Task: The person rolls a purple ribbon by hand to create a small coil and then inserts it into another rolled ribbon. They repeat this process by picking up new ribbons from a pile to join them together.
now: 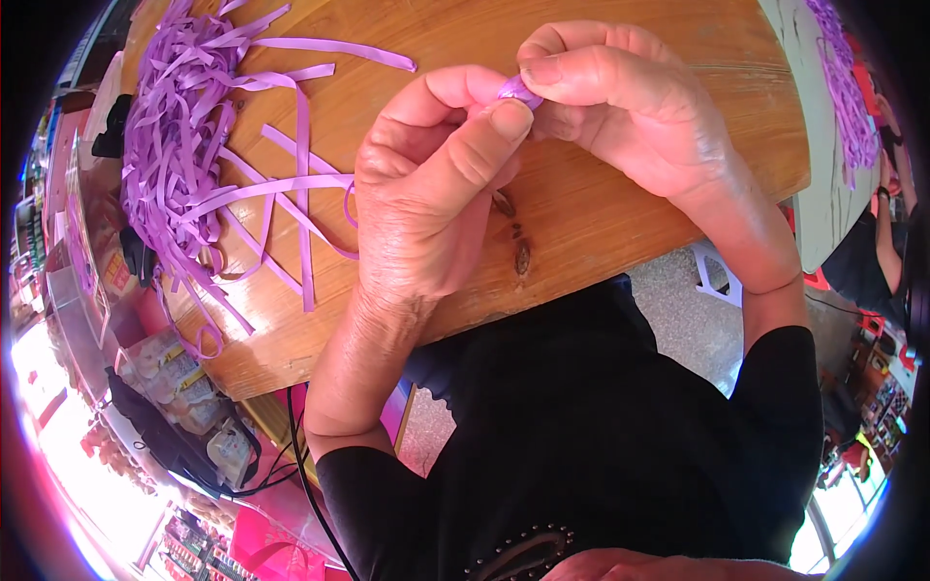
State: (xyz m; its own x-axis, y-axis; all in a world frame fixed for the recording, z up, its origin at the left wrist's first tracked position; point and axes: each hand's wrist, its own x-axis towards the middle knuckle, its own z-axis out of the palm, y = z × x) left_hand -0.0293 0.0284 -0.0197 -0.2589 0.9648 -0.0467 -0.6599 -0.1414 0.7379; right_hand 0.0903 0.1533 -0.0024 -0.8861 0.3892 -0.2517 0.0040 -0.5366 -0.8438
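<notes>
One wooden table [581, 223] across the upper half of the frame, warm brown, with dark knots near its lower edge. One large heap of purple ribbon strips [174, 145] at upper left, too many and too tangled to count, several loose strips trailing toward the centre. A second, smaller bunch of purple strips [848, 97] on a pale surface at the far upper right, beside another person's arm [886, 203]. Cluttered shop goods and packages along the left rim, grey speckled floor at lower centre, one black cable hanging from the table edge. Two hands meeting at upper centre: left hand [426, 184] curled, thumb and forefinger pinched; right hand [620, 97] likewise curled. One small folded purple ribbon piece [519, 91] gripped between the fingertips of both.
</notes>
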